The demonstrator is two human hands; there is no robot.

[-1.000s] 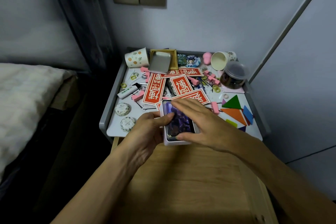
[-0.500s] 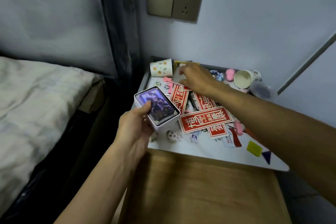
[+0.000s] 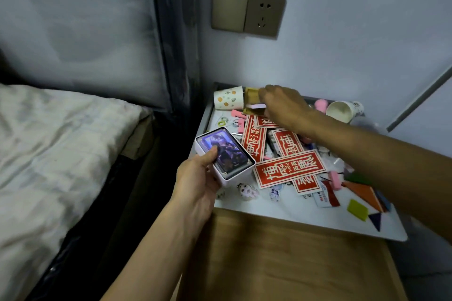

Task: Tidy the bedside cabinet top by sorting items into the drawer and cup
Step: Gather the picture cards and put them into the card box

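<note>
At the near left edge of the cluttered white tabletop (image 3: 281, 212), the left hand (image 3: 195, 186) grips an open white box of purple picture cards (image 3: 223, 153). Farther back, the right hand (image 3: 281, 102) closes on a thin pale lid (image 3: 255, 106) beside the spotted paper cup (image 3: 228, 98). Probably the lid goes onto the box next, and needs squaring up with the rim.

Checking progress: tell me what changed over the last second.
The right hand left the white card box, reached to the back and took hold of a flat lid by the yellow box. The left hand carried the card box leftward. The red cards stayed put.
</note>
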